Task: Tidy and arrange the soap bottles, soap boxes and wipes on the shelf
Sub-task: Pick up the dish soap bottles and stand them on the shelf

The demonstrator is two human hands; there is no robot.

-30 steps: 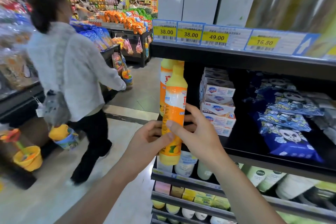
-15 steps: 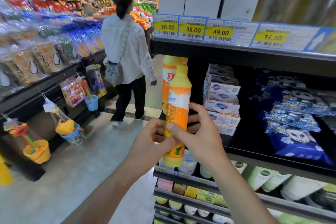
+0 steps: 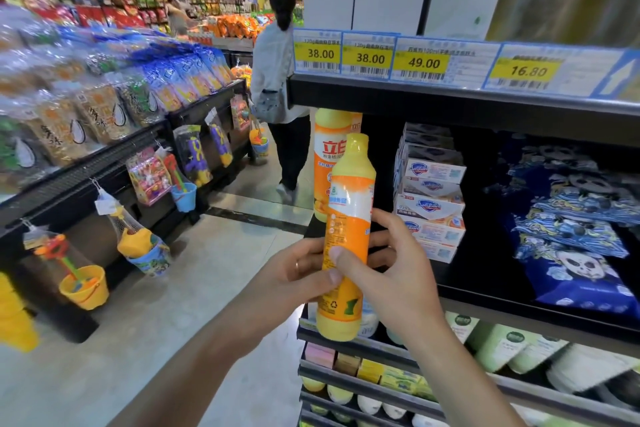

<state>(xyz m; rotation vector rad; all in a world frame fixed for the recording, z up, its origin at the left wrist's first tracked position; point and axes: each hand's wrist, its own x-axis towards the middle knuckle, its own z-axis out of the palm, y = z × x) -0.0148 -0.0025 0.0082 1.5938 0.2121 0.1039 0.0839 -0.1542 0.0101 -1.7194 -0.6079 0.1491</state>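
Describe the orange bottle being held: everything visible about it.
The held bottle is glossy orange-and-yellow plastic with a yellow cap, yellow base and a white label band with small print. It is closed, nearly upright, tilted slightly right at the top, in the air before the shelf edge. The left hand and right hand grip its middle from either side. A second bottle stands on the shelf behind it.

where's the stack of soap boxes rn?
Head view, right of centre: the soap boxes are stacked on the dark shelf, between the standing orange bottle on their left and the blue panda wipes packs on their right.
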